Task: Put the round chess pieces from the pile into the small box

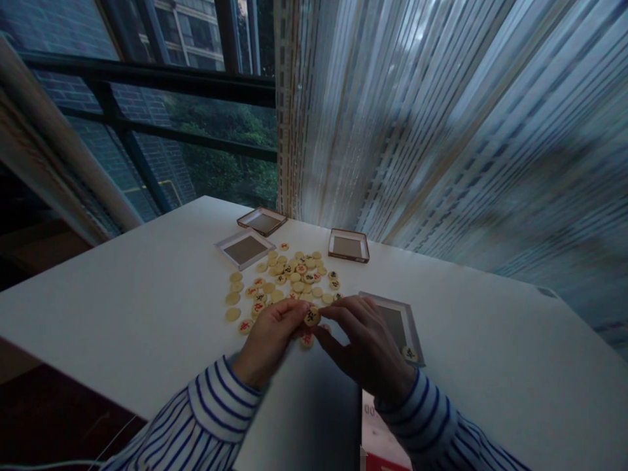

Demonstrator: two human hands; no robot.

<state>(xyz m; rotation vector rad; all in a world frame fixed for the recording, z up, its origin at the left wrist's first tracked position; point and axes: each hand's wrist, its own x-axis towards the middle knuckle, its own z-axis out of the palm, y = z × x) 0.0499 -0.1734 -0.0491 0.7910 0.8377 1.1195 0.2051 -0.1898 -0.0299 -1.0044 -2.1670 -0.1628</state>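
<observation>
My left hand [275,337] pinches a round wooden xiangqi piece [311,317] by its left edge; a black character faces me. My right hand [366,337] has its thumb and forefinger at the right and lower edge of the same piece, curled round it. Just beyond my hands lies a loose pile of xiangqi pieces [296,277], some blank side up, others showing red or black characters. A red-marked piece [307,341] lies below the held one. Beside my right hand is a shallow tray [415,327] with one black-marked piece [409,354] at its near corner, partly hidden by the hand.
Behind the pile stand a grey-rimmed tray [228,257] and two brown-edged box parts [240,222], [363,254] on the white table [161,294]. A dark flat panel [314,405] lies between my forearms. Striped curtains [392,131] and a window border the table's far side.
</observation>
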